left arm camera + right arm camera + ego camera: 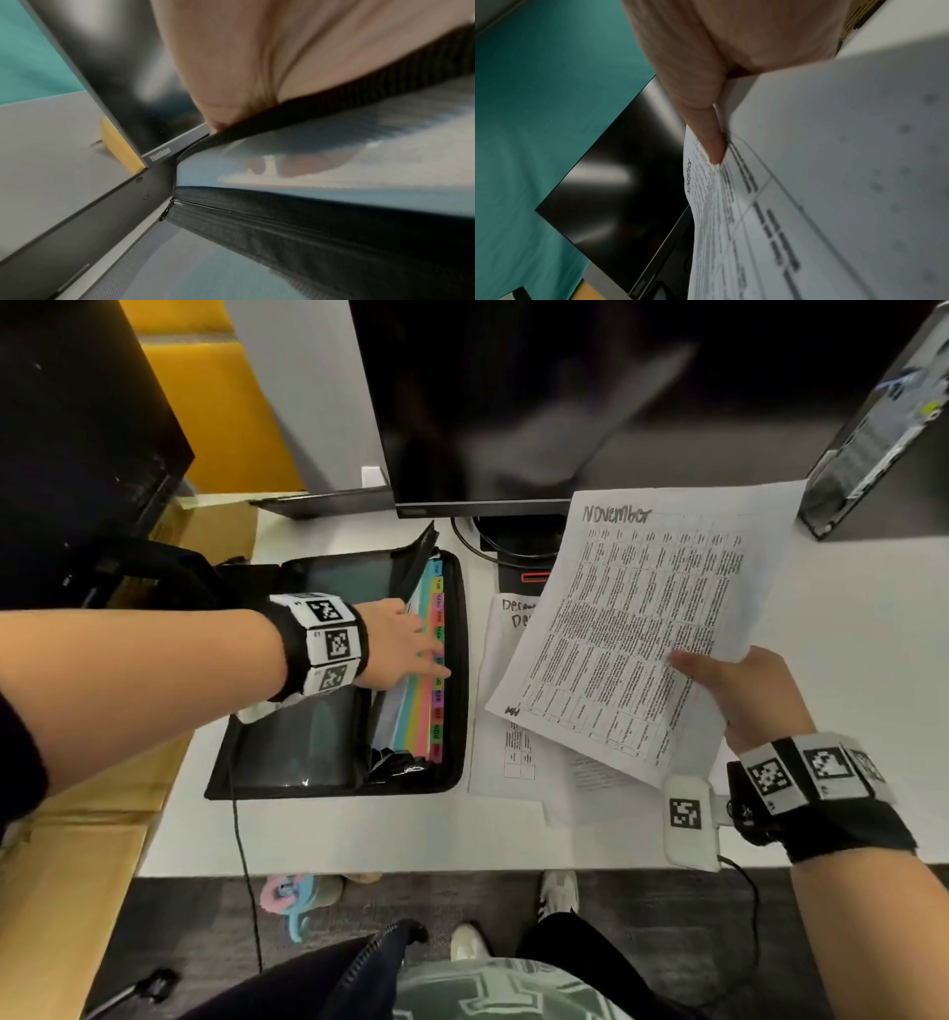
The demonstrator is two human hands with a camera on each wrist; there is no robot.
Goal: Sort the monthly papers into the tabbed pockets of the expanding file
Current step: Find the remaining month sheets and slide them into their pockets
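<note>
Pinching "November" sheet (637, 629) — right hand (744, 690) (monitor (159, 156) reads "ThinkVision").

The fingertips of the left hand (395, 642) are being hidden among the coloured paper dividers (418, 670) at centre left. The small printed tab labels (437, 660) are being blurred beyond reading, as is the white November sheet's (631, 629) fine print.

The November sheet (631, 629) in my right hand (755, 695) is thin matt paper, slightly curled. The expanding file (457, 670) at nine o'clock from it has woven black cloth edging, glossy translucent plastic covers and smooth pastel dividers. At twelve o'clock, the monitor (513, 403) is glossy black.
</note>
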